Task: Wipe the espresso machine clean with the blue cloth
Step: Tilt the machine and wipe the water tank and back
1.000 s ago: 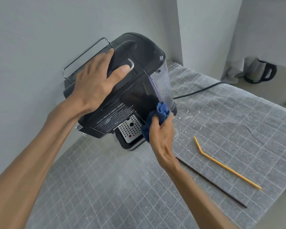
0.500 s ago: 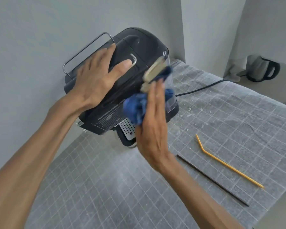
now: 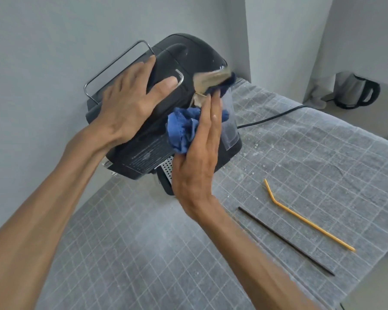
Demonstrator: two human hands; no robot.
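A black espresso machine [image 3: 188,61] stands tilted against the grey wall, its metal rail at the upper left and its perforated drip tray showing low down. My left hand [image 3: 130,101] lies flat on its top with fingers spread. My right hand [image 3: 199,157] presses the crumpled blue cloth [image 3: 182,130] against the machine's side with straight fingers. Part of the cloth reaches up past my fingertips, where a tan patch shows on it. The clear water tank [image 3: 230,121] sits just behind the cloth.
A grey checked mat [image 3: 300,153] covers the counter, with white crumbs scattered near the machine. A bent yellow straw [image 3: 305,217] and a thin black stick [image 3: 285,240] lie to the right. A black power cord [image 3: 271,116] runs back towards a kettle [image 3: 356,90] in the corner.
My right hand moved the cloth from low beside the drip tray up along the machine's side towards the top edge. My left hand stayed on the machine's top.
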